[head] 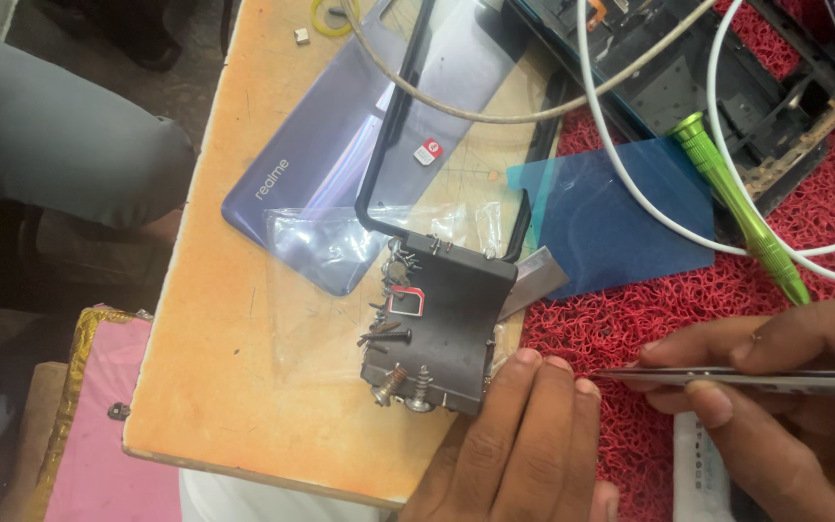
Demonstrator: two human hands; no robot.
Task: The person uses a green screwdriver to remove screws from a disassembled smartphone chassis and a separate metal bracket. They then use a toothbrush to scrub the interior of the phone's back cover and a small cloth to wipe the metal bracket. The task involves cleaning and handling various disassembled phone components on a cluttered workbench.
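Red mat (620,319), tweezers (727,378) in right hand (775,387), beside left hand (524,445)

A lilac phone back cover (340,164) lies near the far edge of the orange surface (244,367), partly under a clear plastic bag (321,246). A blue translucent film (611,217) rests on the red mat (630,319) to the right. A green screwdriver (741,203) lies beside it, crossed by white cables (630,184). A black phone frame (775,106) sits at the far right corner.
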